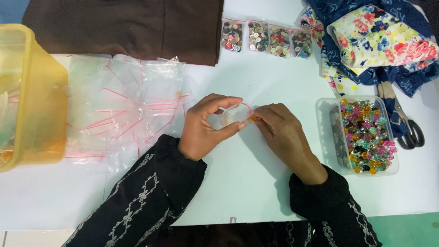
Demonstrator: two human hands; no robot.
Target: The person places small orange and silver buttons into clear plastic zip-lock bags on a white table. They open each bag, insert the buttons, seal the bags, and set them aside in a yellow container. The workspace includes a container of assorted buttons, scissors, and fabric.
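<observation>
A white desk (256,183) carried everything. At its middle, the left hand (201,128) pinched a small clear zip bag (228,116) held open between thumb and fingers, while the right hand (283,132) — touching the bag's mouth — had its fingers closed on a small orange bead (252,118). Left of the bag lay a pile of empty zip bags (123,110); right of it, a clear tub of coloured beads (366,135).

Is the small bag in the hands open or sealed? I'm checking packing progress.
Open: the left hand holds the small zip bag with its mouth spread into a loop, right hand at the opening.
</observation>
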